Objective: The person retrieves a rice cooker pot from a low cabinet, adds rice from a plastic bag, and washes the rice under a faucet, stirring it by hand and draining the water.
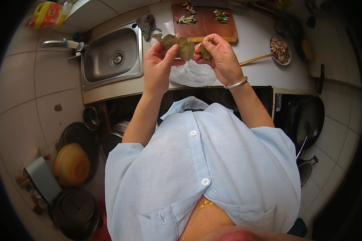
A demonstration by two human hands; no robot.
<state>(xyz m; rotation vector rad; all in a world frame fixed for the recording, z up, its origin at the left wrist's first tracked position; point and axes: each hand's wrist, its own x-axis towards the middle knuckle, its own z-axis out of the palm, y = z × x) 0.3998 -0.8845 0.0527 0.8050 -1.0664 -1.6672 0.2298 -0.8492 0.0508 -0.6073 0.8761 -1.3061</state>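
Note:
My left hand pinches several dried bay leaves between thumb and fingers, fanned out over the counter. Close beside it, my right hand holds another dried leaf piece by thumb and forefinger. Below both hands a clear plastic bag lies crumpled at the counter's front edge; its contents are hard to make out. Beyond the hands rests a wooden cutting board with small piles of sliced green scallion and chopped green and red pieces.
Left of the hands is a stainless steel sink with a faucet and a grey cloth at its corner. To the right, chopsticks lean on a bowl of meat pieces. A black wok stands lower right.

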